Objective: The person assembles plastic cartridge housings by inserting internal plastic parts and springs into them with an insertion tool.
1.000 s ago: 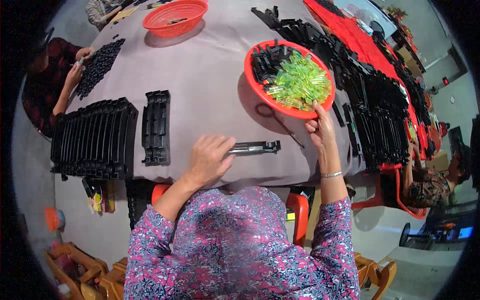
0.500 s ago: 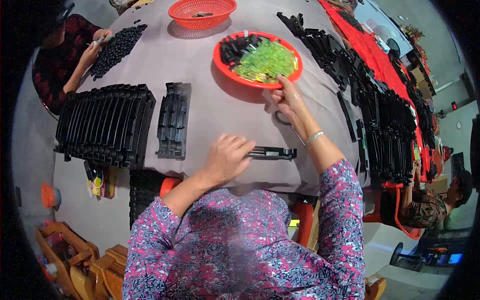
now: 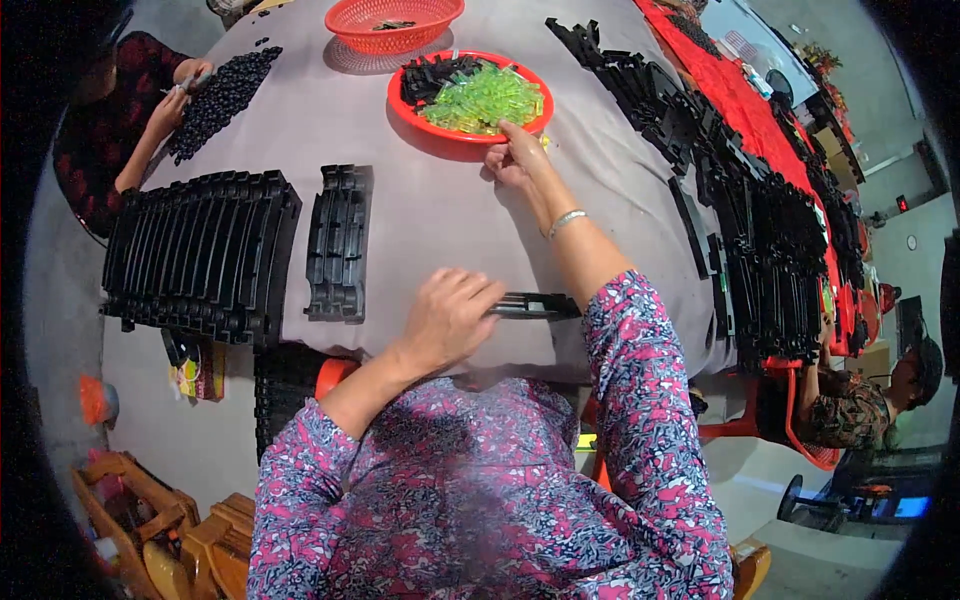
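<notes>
Now left hand clasping black strip, right hand pinching at red basket rim.

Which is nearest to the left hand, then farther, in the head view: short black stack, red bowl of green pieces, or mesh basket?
From the left hand:
1. Short black stack, just to its left.
2. Red bowl, ahead at the right hand.
3. Mesh basket, at the far edge.

Grey-covered table. At left, a row of black ribbed plastic frames, with a short stack of frames beside it. At the near edge, a single black strip. At far centre, two red baskets. Along the right, long black stacks. At far left, a heap of small black pieces.
</notes>
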A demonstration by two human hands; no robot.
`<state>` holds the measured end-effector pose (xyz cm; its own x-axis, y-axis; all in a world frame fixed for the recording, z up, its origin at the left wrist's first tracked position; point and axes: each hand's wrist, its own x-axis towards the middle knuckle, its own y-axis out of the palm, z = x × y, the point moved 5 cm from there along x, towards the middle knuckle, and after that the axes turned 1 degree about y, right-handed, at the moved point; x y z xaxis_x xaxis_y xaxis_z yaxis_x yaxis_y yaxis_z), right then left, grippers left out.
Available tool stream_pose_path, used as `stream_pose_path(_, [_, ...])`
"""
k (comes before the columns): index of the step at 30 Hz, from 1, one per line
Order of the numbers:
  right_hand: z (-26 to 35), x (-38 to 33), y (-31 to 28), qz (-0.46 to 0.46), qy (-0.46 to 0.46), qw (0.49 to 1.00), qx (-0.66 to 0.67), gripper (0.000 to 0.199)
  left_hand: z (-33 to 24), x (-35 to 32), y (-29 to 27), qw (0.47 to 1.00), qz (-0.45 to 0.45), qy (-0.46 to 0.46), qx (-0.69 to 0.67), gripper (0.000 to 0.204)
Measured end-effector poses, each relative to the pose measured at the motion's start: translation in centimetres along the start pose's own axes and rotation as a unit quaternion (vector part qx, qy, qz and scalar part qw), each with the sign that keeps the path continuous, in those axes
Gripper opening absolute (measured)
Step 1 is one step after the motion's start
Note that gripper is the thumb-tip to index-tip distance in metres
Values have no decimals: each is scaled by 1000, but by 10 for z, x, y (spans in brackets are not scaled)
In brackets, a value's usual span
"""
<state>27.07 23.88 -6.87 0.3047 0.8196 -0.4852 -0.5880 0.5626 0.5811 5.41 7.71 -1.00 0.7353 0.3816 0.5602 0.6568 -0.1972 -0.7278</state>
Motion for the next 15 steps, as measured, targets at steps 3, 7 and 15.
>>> stream_pose_path(3, [-3, 0, 5, 24, 25, 999, 0, 23, -1, -2, 0, 1000, 4, -5, 9, 37])
stream_pose_path(7, [-5, -15, 8, 1, 33, 999, -35, 19, 0, -2, -2, 1000, -11, 0, 7, 37])
stream_pose_path(15, [40, -7, -44, 46, 19, 960, -277, 18, -5, 5, 3, 1000, 11, 12, -13, 36])
